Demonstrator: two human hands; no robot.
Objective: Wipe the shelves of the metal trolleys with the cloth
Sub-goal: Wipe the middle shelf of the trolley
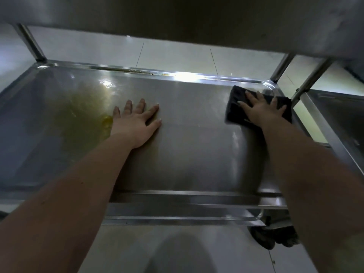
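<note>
Steel shelf [193,123] looks half done: right hand [260,109], fingers spread flat, presses the cloth [236,107] at the far right corner, left hand [136,123] splayed mid-shelf, yellowish stain [82,119] left unwiped.

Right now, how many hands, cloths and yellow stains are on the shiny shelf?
Hands: 2, the left hand and the right hand
Black cloth: 1
Yellow stain: 1
Total: 4

Two hands [136,125] [262,110], one cloth [235,109], two metal trolleys [177,196] [334,119], one yellowish stain [78,119].
</note>
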